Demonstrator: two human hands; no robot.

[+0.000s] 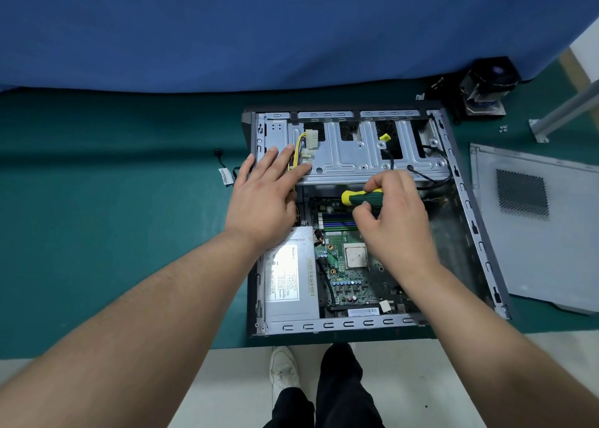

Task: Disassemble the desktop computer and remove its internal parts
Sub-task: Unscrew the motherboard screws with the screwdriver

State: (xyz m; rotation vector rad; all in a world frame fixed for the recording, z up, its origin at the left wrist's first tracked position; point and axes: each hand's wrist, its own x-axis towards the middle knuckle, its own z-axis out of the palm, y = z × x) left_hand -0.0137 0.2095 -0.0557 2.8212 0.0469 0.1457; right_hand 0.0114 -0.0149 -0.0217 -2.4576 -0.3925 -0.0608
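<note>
Right hand (393, 214): fingers curled in a closed grip round a screwdriver (361, 197), green ribbed handle with yellow butt end pointing left; the shaft is hidden behind the hand. Left hand (264, 197): grip open, fingers straight and spread, tips pressing on the grey stamped-metal drive cage (356, 155), beside a bundle of yellow and black wires (299, 144) ending in white plastic plugs.

Computer case (466, 201) lies on its side, open face up, on the green-matted worktop (113, 217). Inside: green motherboard (343, 265) with a square bare metal processor (356, 256), blue memory slots just below the screwdriver, and a boxy grey power supply (290, 282) with a white label at lower left.

Flat grey side panel (534, 226) with a mesh vent lies just right of the case. A black cooler fan (484, 84) sits beyond the far right corner. A loose black cable (227, 171) with a white tag lies left. Blue cloth (259, 29) hangs behind.
</note>
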